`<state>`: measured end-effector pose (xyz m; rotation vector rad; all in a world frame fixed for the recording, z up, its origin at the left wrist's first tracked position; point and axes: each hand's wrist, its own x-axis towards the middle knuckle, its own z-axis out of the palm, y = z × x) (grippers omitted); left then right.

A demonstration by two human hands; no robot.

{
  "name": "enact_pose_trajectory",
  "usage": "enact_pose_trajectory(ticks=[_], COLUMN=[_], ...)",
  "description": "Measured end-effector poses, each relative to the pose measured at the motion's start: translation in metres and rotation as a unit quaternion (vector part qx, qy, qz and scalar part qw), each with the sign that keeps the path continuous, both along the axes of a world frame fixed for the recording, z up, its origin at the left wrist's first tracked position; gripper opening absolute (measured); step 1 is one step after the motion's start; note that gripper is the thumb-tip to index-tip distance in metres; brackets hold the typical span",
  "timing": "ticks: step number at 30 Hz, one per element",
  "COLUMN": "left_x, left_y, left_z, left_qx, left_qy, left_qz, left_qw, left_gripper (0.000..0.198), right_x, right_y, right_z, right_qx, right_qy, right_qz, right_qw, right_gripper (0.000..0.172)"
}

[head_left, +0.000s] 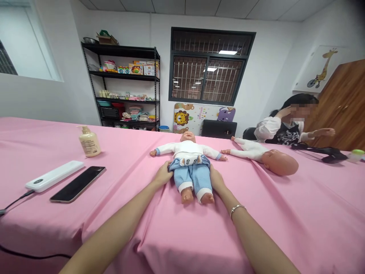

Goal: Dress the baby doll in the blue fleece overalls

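Touching the hips of a vinyl baby doll (185, 149) in white top and pale blue trousers, face-up on the pink cloth surface (125, 232), your left hand (163, 174) and right hand (217, 181) show fingers together, clamping unclear; it looks light, best held at the waist.

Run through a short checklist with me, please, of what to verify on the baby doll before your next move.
1. Baby doll lying face up on the pink sheet: ok.
2. Left hand and right hand both at the doll's waist, one on each side: ok.
3. Waist of the blue knit trousers lying smooth: not ok, it looks bunched.
4. Wrists free of jewellery: not ok, a silver bracelet is on the right wrist.
5. Smartphone and white power bank apart from the doll: ok.
6. Second doll apart from the first: cannot tell, the foot and hand lie very close.
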<state>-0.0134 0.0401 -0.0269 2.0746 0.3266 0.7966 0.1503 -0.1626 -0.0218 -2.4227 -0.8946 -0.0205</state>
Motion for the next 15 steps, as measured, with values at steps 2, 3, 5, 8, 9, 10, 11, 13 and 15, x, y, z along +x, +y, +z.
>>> enact_pose_trajectory(ticks=[2,3,5,8,9,10,11,13,15], left_x=[-0.001,-0.002,-0.001,0.003,0.004,0.006,0.006,0.007,0.006], left_y=[0.003,0.004,0.006,0.008,0.008,0.008,0.008,0.007,0.006], left_z=[-0.001,-0.002,-0.003,-0.005,-0.005,-0.005,-0.005,-0.004,-0.002], left_qx=[-0.012,-0.018,-0.023,-0.029,-0.038,-0.050,-0.061,-0.066,-0.059], left_qy=[-0.001,-0.002,-0.009,0.002,0.013,0.022,0.025,0.012,-0.009], left_qz=[-0.013,-0.016,-0.019,0.007,0.022,0.037,0.045,0.031,-0.001], left_qw=[1.000,1.000,1.000,1.000,0.999,0.998,0.997,0.997,0.998], left_gripper=[0.045,0.045,0.044,0.050,0.055,0.059,0.061,0.057,0.050], right_x=[-0.007,-0.010,-0.013,-0.013,-0.013,-0.012,-0.011,-0.010,-0.010], right_y=[0.001,0.002,0.003,0.001,0.001,0.000,0.000,-0.001,-0.001], right_z=[0.007,0.009,0.012,0.013,0.013,0.012,0.011,0.009,0.007], right_qx=[-0.005,-0.007,-0.016,-0.017,-0.009,0.004,0.021,0.055,0.085], right_qy=[-0.022,-0.035,-0.053,-0.051,-0.043,-0.034,-0.024,0.004,0.036], right_qz=[0.006,0.011,0.018,0.022,0.025,0.029,0.034,0.040,0.046], right_qw=[1.000,0.999,0.998,0.998,0.999,0.999,0.999,0.998,0.995], right_gripper=[0.041,0.040,0.039,0.035,0.034,0.033,0.033,0.034,0.034])
